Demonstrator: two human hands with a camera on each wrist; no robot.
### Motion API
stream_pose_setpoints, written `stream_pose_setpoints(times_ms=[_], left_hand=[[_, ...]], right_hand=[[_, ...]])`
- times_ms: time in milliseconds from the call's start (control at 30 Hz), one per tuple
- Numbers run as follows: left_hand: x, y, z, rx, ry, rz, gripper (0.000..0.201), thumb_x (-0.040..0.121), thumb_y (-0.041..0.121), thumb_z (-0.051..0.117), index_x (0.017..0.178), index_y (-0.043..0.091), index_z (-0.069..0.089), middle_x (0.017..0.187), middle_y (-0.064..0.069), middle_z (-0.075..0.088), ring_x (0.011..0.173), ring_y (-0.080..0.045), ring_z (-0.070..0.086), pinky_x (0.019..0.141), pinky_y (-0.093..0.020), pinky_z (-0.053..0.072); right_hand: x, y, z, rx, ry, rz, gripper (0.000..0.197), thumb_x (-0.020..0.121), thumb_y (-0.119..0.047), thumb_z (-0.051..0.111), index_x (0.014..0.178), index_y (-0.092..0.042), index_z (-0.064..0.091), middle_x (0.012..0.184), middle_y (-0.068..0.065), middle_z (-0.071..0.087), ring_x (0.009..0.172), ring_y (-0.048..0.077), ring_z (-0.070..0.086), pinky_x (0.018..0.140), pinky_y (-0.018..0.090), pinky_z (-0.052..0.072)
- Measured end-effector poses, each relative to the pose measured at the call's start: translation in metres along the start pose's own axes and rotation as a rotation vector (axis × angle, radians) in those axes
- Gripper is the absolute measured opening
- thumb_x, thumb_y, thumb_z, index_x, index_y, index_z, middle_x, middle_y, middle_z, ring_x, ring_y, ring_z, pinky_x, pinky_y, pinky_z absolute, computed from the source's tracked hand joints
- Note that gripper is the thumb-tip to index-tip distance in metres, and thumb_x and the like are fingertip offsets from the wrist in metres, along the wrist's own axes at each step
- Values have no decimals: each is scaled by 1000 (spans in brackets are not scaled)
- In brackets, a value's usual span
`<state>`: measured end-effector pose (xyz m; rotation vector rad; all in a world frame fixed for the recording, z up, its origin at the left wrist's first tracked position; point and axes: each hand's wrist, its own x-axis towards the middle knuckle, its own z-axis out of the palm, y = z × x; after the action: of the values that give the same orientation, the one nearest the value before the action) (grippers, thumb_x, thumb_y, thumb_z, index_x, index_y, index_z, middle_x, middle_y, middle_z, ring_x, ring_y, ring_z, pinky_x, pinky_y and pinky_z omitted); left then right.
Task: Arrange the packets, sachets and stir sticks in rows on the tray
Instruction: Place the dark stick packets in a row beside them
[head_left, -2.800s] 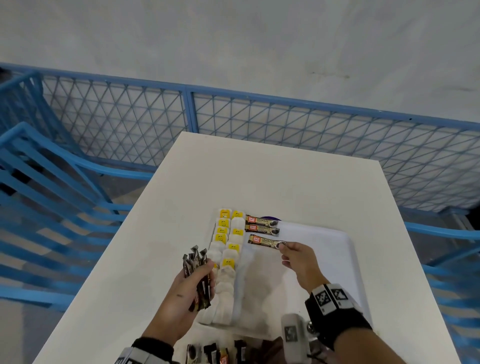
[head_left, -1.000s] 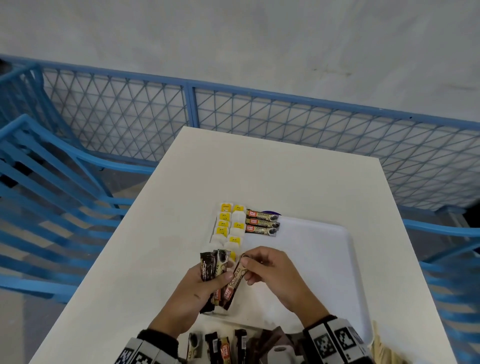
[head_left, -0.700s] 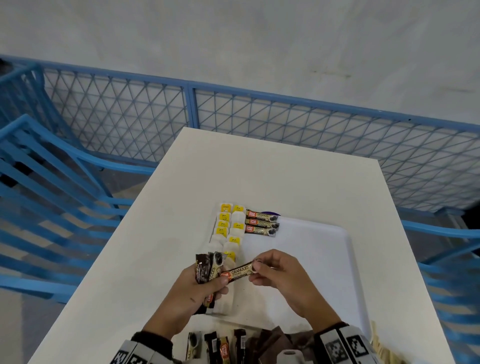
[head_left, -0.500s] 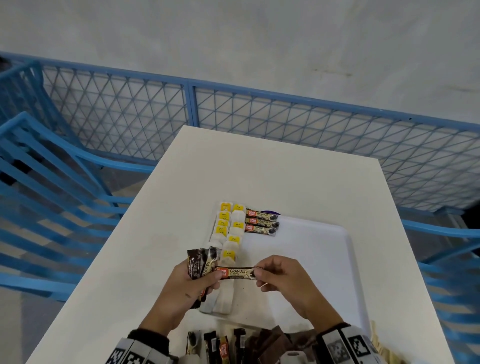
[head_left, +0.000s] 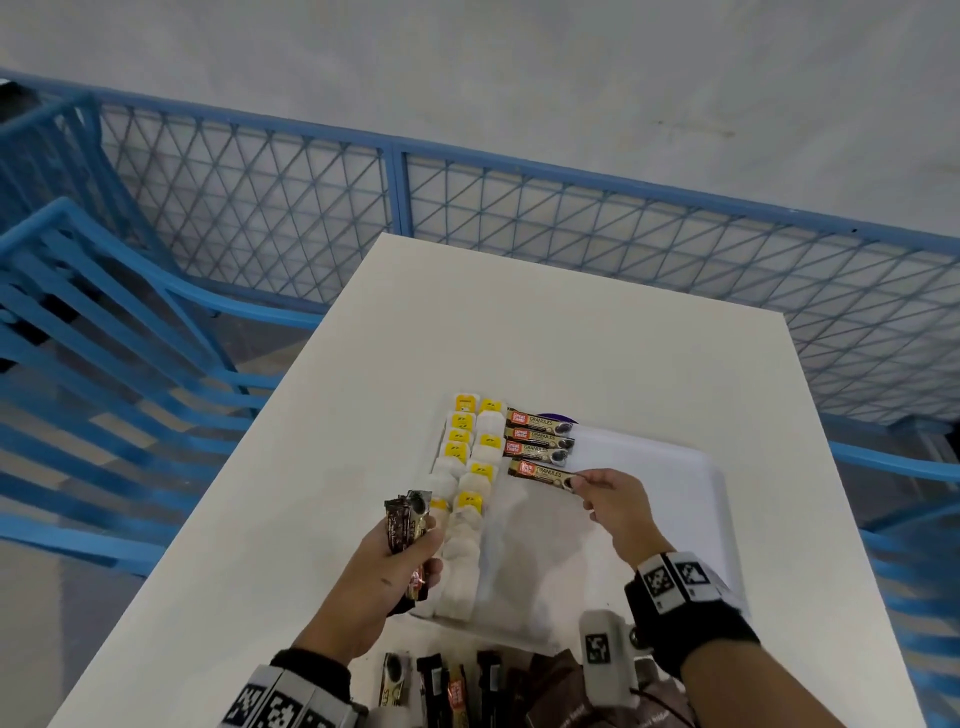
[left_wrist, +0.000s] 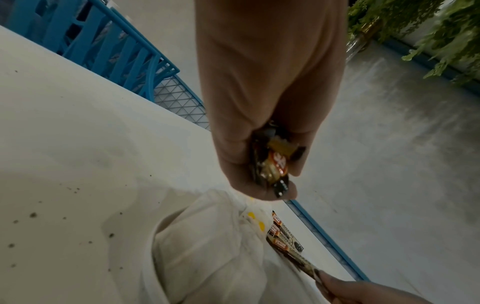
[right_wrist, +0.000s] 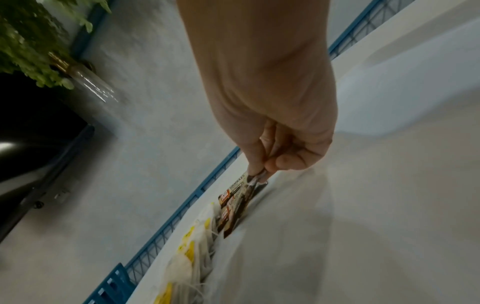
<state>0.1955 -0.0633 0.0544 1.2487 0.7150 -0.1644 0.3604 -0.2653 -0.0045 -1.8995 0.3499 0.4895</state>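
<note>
Nearest, loose sachets (head_left: 457, 691) lie at the counter (head_left: 322, 467) edge; left hand (head_left: 395, 561) grips a bundle (head_left: 408, 525) of sachets beside the tray (head_left: 691, 519). Right hand (head_left: 613, 499) pinches one sachet (head_left: 540, 474) by its end, just below three laid sachets (head_left: 540, 436). Tea bags (head_left: 467, 467) fill two columns left of them.

Black wristbands (head_left: 691, 618) bear white square-coded marker blocks.
</note>
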Motion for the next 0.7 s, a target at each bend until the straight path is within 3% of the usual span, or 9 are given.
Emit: stream_pose_setpoints(times_ms=[167,333,433,533,600,700], left_hand=[[0,2,-1,9,-28,37,11,88,6,61,98,5,57,77,-10,57,60,-12,58,51,-16,47],[2,-1,-3,73,-32,40,16,83,12,68,96,6,61,74,-8,63,60,-8,61,52,-18,48],[4,-2,-2,126,-54,63,14,82,15,69,89,6,61,68,-4,64,60,-9,59,53,-19,46],[6,-1,1,189,-49,77,15,80,20,72,84,10,61,65,1,64,61,-10,58,53,-17,43],[7,0,2,210,-34,73,18,77,22,75,86,12,63,65,2,66,67,-13,60,59,-21,46],[6,2,3,209,-52,79,36,67,29,83,92,11,65,67,2,66,72,-16,61,69,-29,48]], right_hand=[[20,-1,16,-62,35,-6,14,80,-10,70,70,-14,61,69,7,62,56,15,49,61,27,45],[26,-4,25,-62,78,-2,20,79,-9,70,68,-16,55,69,7,60,53,18,50,72,36,51],[27,-2,26,-84,107,-20,22,78,-12,72,68,-19,53,77,8,62,63,23,54,75,37,52],[29,2,26,-102,141,-10,23,78,-17,72,70,-20,50,88,10,63,76,26,59,74,34,50],[27,3,25,-102,152,-5,21,79,-21,72,77,-18,51,92,11,63,80,26,59,74,34,50],[12,0,23,-135,141,-73,20,83,-24,67,90,-13,53,83,2,59,71,16,54,62,24,45]])
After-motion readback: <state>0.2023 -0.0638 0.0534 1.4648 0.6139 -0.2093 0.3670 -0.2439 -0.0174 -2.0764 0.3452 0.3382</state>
